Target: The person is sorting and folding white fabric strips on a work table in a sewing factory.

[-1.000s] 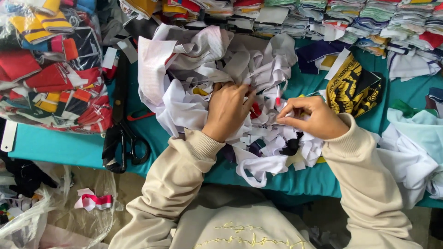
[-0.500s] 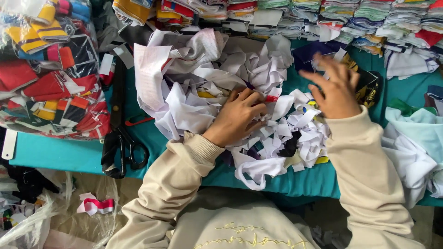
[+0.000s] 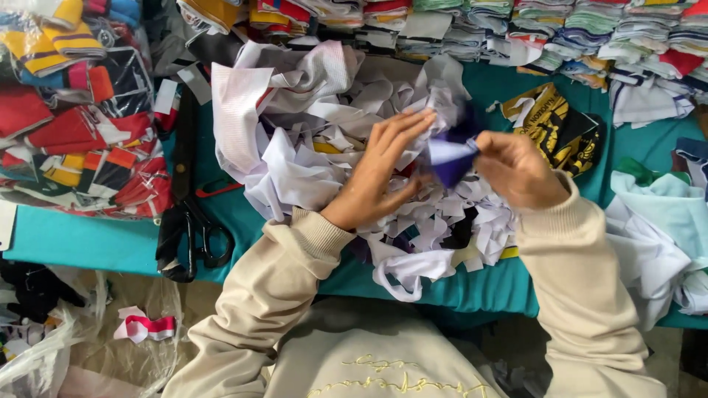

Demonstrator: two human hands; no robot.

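Observation:
A heap of white and pale fabric scraps [image 3: 310, 140] lies on the teal table [image 3: 88, 239] in front of me. My left hand [image 3: 380, 169] rests flat on the heap with its fingers spread. To its right, my right hand [image 3: 520, 169] is raised just above the pile and pinches a small dark blue and violet scrap of cloth [image 3: 451, 156]. Both arms are in beige sleeves.
Large black scissors [image 3: 188, 221] lie at the left of the heap. Bagged red, yellow and black fabric pieces [image 3: 74, 133] fill the left side. Stacks of folded coloured cloth [image 3: 516, 29] line the back. A yellow and black piece [image 3: 553, 125] and pale green cloth [image 3: 664, 221] lie at right.
My right hand left the front of the pile, swung up to the right, and now holds a dark blue scrap near the heap's right side. My left hand stayed on the pile.

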